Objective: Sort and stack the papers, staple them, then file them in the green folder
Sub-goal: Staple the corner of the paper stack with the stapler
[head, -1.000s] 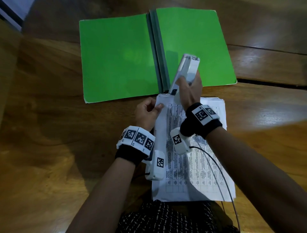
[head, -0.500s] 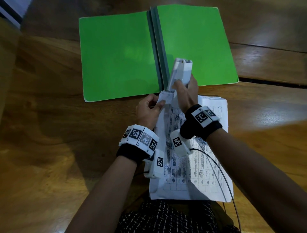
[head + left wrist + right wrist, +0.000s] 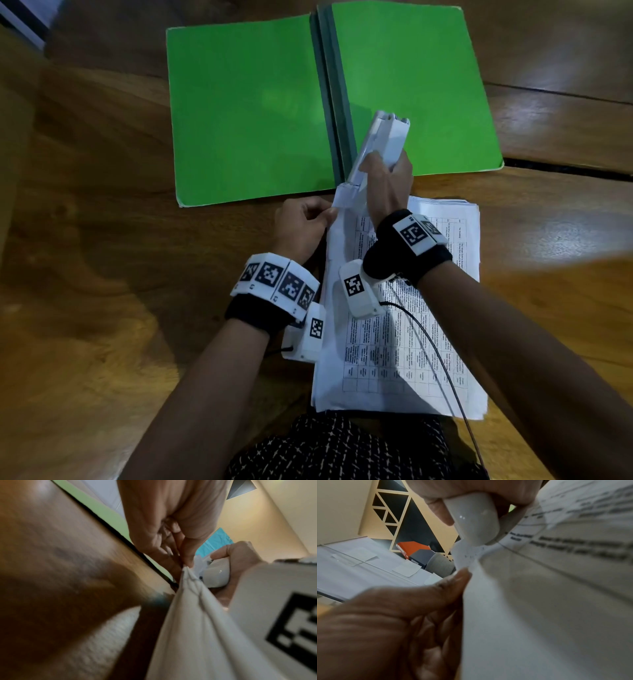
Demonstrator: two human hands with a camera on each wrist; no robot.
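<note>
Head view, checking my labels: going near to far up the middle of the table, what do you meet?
Stack of papers → right hand gripping the white stapler → open green folder.

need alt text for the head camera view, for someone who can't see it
Seen from above, the right hand holds a white stapler at the top left corner of a stack of printed papers, while the left hand pinches that corner. An open green folder lies beyond them on the wooden table.
</note>
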